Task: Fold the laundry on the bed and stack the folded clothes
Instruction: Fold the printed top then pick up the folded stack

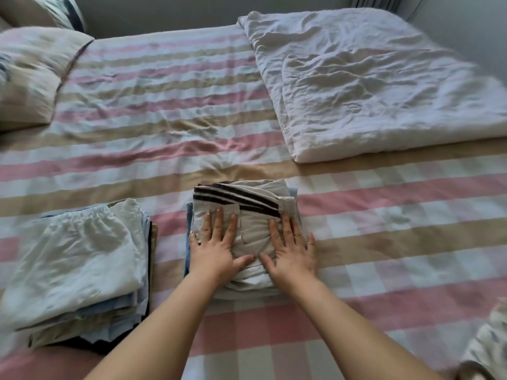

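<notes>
Grey garment: the folded grey garment (255, 231) sits on the bed in the near middle, with dark stripes (236, 196) across its far half and both palms flat on its near half.
Left hand: the left hand (216, 245) lies spread on the garment's left part, fingers straight and apart, thumb turned inward, gripping nothing.
Right hand: the right hand (295, 250) mirrors it on the right part, fingers straight, pressing down, curled round nothing.
Underneath: a blue piece (188, 242) peeks out at the left edge; the number of layers below is hard to tell.
Left pile: a stack of folded clothes (79, 259) stands near, apart from the hands, pale on top, darker edges lower down.
Bed: a striped and checked bed sheet (384, 242) lies all round.
Far right: a folded white duvet (370, 86), its right edge cut off.
Far left: a pillow (30, 78), blurred and cut off.
Near right corner: a pale cloth (488, 344), mostly out of frame, cannot tell what.
</notes>
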